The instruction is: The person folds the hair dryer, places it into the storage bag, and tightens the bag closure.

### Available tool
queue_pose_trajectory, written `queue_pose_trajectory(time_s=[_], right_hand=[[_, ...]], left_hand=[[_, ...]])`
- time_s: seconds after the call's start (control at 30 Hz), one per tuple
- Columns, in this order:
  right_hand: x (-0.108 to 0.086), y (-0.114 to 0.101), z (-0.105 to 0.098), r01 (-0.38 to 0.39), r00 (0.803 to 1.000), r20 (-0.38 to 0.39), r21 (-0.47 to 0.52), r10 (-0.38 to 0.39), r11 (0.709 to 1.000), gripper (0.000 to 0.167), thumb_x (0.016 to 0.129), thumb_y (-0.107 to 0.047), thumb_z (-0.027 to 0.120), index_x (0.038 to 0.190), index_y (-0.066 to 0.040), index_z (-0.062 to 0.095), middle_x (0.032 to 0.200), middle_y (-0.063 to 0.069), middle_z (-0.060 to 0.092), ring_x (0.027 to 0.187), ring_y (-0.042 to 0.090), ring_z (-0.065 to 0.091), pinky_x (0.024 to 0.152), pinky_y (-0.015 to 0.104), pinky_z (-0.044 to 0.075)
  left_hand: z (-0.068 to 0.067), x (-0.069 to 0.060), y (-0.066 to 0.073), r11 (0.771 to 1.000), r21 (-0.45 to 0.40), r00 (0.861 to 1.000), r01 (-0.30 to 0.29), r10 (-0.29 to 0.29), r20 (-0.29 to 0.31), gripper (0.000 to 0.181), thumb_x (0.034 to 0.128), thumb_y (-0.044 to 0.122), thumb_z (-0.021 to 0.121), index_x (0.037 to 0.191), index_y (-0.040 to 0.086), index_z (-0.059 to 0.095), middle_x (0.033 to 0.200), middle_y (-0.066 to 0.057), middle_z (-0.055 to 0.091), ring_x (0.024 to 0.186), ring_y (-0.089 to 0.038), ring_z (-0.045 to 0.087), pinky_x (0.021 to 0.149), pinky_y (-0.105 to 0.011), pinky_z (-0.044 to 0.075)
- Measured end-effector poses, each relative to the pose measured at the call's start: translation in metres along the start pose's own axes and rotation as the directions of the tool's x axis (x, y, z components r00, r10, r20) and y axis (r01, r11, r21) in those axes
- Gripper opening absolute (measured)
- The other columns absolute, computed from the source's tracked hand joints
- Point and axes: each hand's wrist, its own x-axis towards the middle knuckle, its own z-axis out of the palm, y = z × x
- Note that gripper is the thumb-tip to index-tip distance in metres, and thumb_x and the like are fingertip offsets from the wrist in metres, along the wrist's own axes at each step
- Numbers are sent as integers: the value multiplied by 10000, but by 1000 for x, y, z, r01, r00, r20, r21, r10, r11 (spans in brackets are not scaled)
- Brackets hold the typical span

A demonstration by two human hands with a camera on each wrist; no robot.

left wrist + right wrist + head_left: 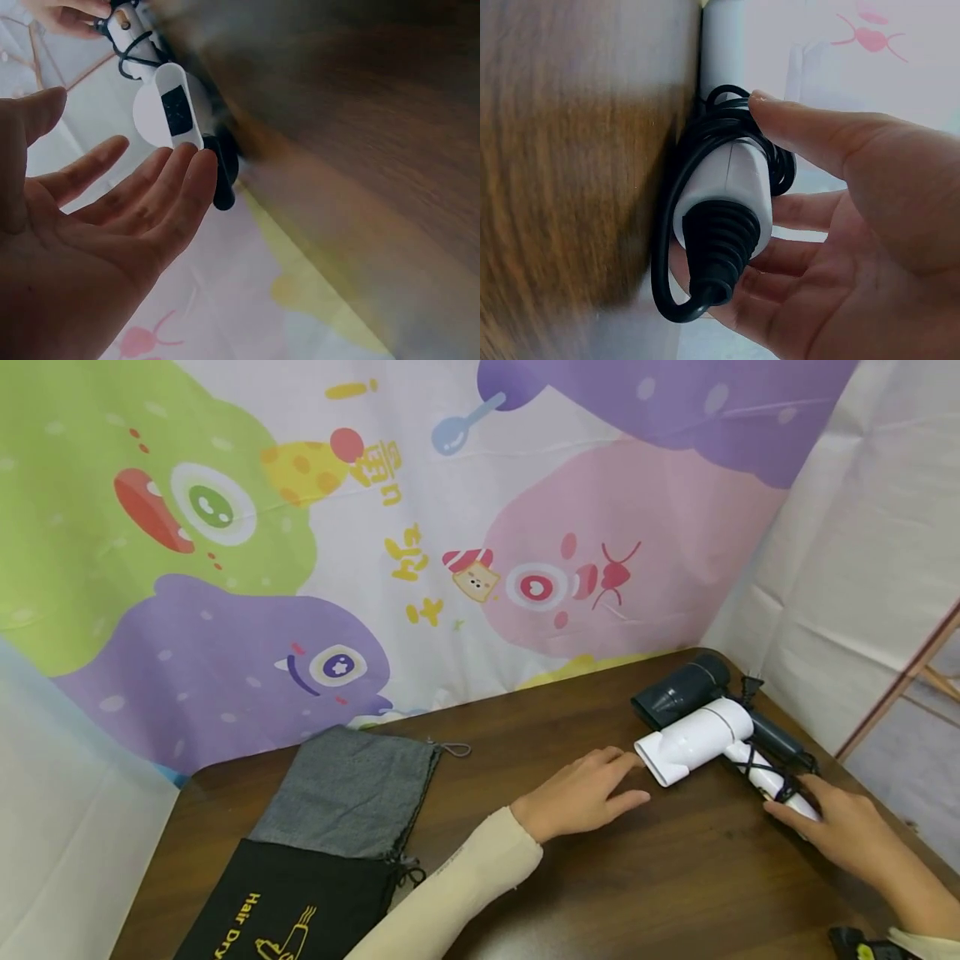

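A white hair dryer [697,735] lies at the right of the table, its nozzle toward the left hand. The right hand [855,831] holds its handle; in the right wrist view the thumb lies on the coiled black cord [727,124] and the fingers curl round the white handle [724,176]. With fingers nearly straight, the left hand [581,793] has its fingertips at the nozzle's edge; whether they touch it, I cannot tell. The left wrist view shows the left palm [112,240] beside the dryer's white nozzle end [178,105]. Behind it is a dark hair dryer [678,689].
A grey cloth pouch [348,793] and a black pouch [300,893] with yellow lettering lie on the left of the brown table [540,727]. A dark object [862,943] sits at the lower right edge. A patterned cloth [450,652] hangs behind the table.
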Motion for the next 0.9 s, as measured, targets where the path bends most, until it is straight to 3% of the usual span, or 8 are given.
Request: queue_pose_trajectory(time_s=[0.3, 0.5, 0.6, 0.73, 0.9], right_hand=[[0, -3, 4, 16, 1000, 2, 11, -16, 1000, 630, 916, -432, 703, 1150, 131, 542, 812, 211, 631, 757, 445, 606, 636, 599, 454], [2, -5, 1, 0, 1000, 9, -3, 0, 1000, 630, 924, -443, 692, 1112, 135, 525, 773, 196, 613, 730, 447, 597, 623, 589, 448], [2, -5, 1, -5, 1000, -9, 2, 5, 1000, 612, 910, -443, 709, 1095, 117, 548, 752, 162, 613, 708, 418, 597, 615, 584, 446], [3, -5, 2, -2, 1000, -20, 22, 2, 1000, 604, 887, -453, 733, 1082, 101, 594, 742, 116, 620, 699, 383, 605, 621, 580, 454], [0, -3, 1, -40, 999, -9, 10, 40, 999, 727, 858, -502, 745, 1120, 159, 593, 830, 242, 658, 781, 496, 620, 667, 617, 455]], left_hand=[[6, 26, -2, 992, 118, 998, 49, -43, -53, 516, 1028, 440, 514, 1429, 115, 508, 1345, -57, 543, 1204, -183, 526, 1019, -249, 438], [16, 47, -2, 979, 196, 997, 52, -39, -66, 543, 1024, 468, 501, 1442, 122, 471, 1308, -53, 544, 1125, -179, 552, 901, -278, 503], [18, 58, -1, 986, 149, 996, 70, -62, -57, 552, 1024, 483, 486, 1430, 109, 470, 1311, -57, 543, 1094, -168, 560, 871, -274, 513], [21, 72, -2, 991, 66, 992, 120, -117, -41, 553, 1024, 493, 481, 1413, 100, 469, 1315, -57, 543, 1105, -156, 558, 925, -259, 491], [30, 83, 2, 987, 24, 988, 156, -156, -10, 609, 1025, 500, 473, 1485, 114, 372, 1370, -70, 527, 1192, -163, 546, 984, -270, 465]])
